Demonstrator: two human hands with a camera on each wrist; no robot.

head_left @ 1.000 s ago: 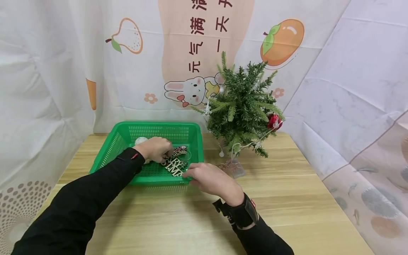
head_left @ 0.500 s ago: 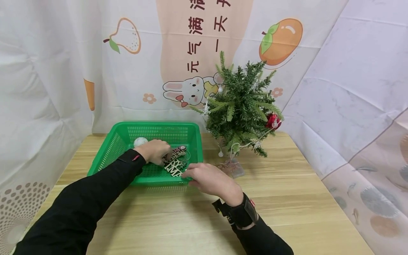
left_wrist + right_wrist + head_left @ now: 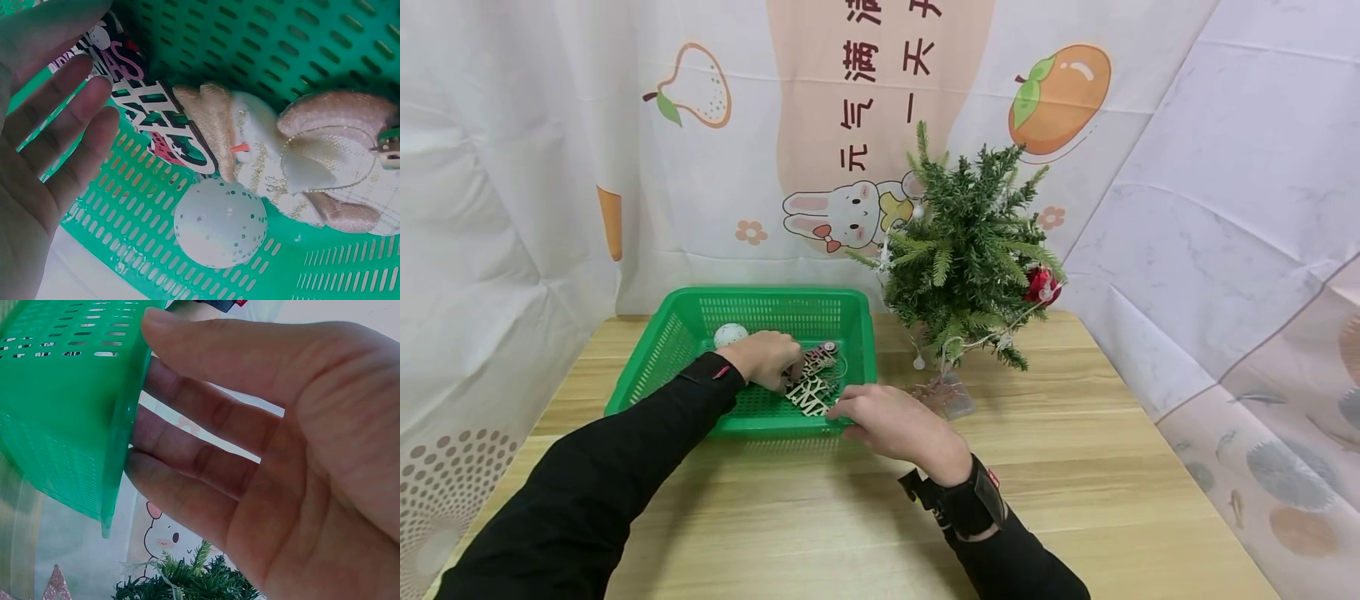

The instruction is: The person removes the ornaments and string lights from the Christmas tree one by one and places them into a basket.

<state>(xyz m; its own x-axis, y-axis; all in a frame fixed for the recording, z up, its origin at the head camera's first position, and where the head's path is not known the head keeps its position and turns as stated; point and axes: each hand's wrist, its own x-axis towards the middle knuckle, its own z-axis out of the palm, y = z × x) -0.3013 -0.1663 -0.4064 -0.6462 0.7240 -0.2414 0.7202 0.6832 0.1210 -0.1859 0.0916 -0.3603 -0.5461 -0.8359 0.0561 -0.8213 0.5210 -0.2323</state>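
Note:
Inside the green plastic basket (image 3: 767, 292), my left hand (image 3: 766, 358) reaches down with bent fingers. It pinches the end of a cut-out letter sign (image 3: 178, 131) between thumb and fingers, as the left wrist view shows. More of the cream lettering (image 3: 808, 396) shows right of the hand in the head view. A white speckled ball (image 3: 220, 222) and a plush snowman (image 3: 253, 119) with an orange nose lie beside the sign. My right hand (image 3: 898, 421) grips the basket's near right corner, thumb on one side of the rim (image 3: 128, 425), fingers on the other.
A small artificial Christmas tree (image 3: 973, 250) stands right of the basket, bearing a string of lights and a red ornament (image 3: 1042, 286). A clear plastic piece (image 3: 957, 402) sits at its foot. A printed cloth (image 3: 737, 208) hangs behind the wooden table (image 3: 820, 533).
My left hand has shifted slightly down and toward me within the basket, baring more of the white ball. The right hand stays on the rim.

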